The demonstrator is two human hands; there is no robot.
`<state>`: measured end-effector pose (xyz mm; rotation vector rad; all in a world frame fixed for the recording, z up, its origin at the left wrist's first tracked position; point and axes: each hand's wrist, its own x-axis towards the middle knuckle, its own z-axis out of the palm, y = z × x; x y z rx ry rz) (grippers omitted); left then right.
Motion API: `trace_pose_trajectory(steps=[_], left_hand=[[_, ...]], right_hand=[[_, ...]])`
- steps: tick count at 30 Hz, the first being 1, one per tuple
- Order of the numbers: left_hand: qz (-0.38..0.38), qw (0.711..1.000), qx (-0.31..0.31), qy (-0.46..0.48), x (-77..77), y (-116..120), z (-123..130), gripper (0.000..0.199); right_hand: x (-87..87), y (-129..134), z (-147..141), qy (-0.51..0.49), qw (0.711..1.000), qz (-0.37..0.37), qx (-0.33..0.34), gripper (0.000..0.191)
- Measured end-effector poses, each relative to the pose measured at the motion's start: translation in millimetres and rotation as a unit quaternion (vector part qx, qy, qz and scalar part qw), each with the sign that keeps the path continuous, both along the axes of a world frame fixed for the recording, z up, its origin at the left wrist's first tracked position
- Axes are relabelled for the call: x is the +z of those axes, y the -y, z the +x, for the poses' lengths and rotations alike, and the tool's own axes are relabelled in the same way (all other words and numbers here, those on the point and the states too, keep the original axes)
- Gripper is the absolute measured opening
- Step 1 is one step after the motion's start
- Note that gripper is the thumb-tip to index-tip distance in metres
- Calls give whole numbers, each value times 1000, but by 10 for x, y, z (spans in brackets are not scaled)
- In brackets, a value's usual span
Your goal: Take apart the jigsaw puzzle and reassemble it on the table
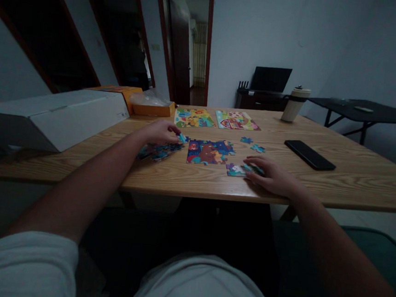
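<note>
A partly joined dark blue puzzle (209,152) lies in the middle of the wooden table (354,180). My left hand (161,131) pinches a small blue puzzle piece (182,138) above a heap of loose pieces (158,152) to the puzzle's left. My right hand (272,176) rests flat on the table, its fingers pressing a small joined cluster of purple and teal pieces (238,170) just right of the puzzle. Two loose pieces (253,144) lie beyond that hand.
Two finished puzzles (194,118) (237,120) lie farther back. A black phone (309,154) sits right, a lidded cup (295,104) behind it. A long white box (58,115) and an orange box (149,107) fill the left. A dark side table (367,110) stands far right.
</note>
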<state>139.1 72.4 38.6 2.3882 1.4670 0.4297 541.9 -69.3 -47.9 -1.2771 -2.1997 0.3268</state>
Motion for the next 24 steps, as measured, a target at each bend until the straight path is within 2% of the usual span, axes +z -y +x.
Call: trace_pose_trajectory(steps=[5, 7, 9, 12, 14, 16, 19, 21, 24], left_hand=[[3, 995, -74, 62, 93, 144, 398, 29], [19, 991, -105, 81, 93, 201, 675, 31], [10, 980, -169, 107, 68, 246, 996, 40], [-54, 954, -251, 154, -4, 287, 1446, 45], [-72, 943, -275, 176, -68, 294, 1654, 41], [-45, 941, -269, 199, -141, 285, 1773, 37], [-6, 944, -227, 241, -266, 261, 1844, 36], [-21, 940, -213, 267, -353, 251, 1871, 33], [-49, 930, -225, 286, -457, 246, 1905, 25]], right_hand=[[219, 16, -35, -70, 997, 2, -30, 34], [365, -28, -68, -84, 996, -3, -40, 33], [497, -119, -113, -105, 994, -12, -25, 33], [593, -312, -171, -150, 988, -30, 12, 34], [570, -433, -182, -170, 984, -53, 21, 33], [500, -514, -169, -195, 978, -77, 14, 34], [380, -545, -145, -234, 965, -122, 2, 37], [324, -531, -152, -240, 958, -156, 8, 38], [289, -519, -174, -225, 958, -177, 12, 31]])
